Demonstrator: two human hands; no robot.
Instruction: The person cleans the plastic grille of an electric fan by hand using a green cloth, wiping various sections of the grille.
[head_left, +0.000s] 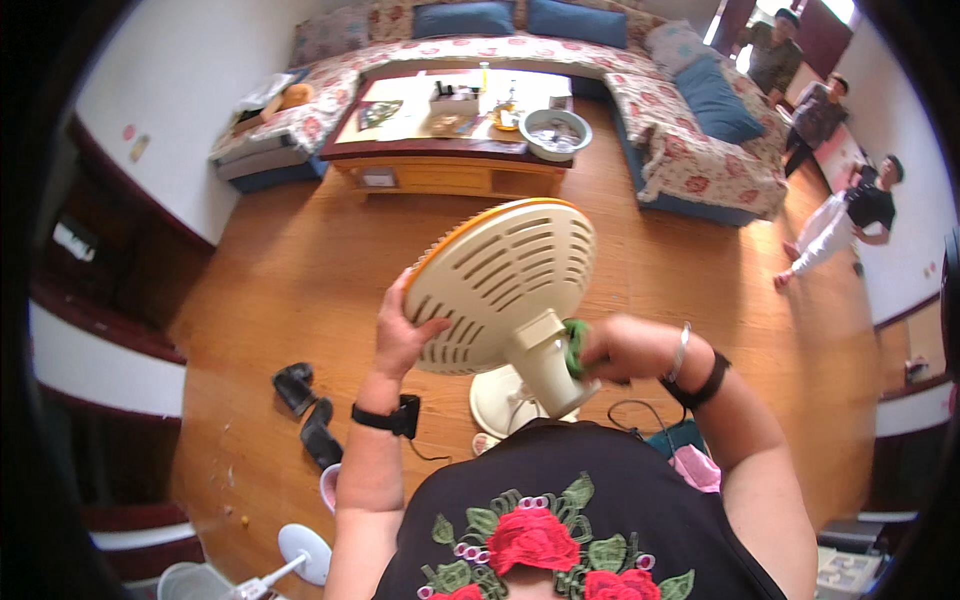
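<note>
A cream dish-shaped electric heater (517, 262) with an orange rim and a slotted back stands tilted in front of me. My left hand (405, 330) grips the lower left edge of its head, the thumb lying over the slots. A green cloth (576, 346) is bunched in my right hand (619, 349), pressed against the right side of the heater's neck (551, 375). The right hand is slightly blurred. Below, the round cream base (491, 397) rests on the wooden floor, partly hidden by the neck and my shirt.
A coffee table (450, 154) bears a grey-blue basin (555, 135), a box and bottles. A floral-covered sofa (480, 49) surrounds it. Black boots (307, 412) and a white stand (304, 555) are at left. Several people (840, 202) are at right. A cable (637, 405) runs beside my right arm.
</note>
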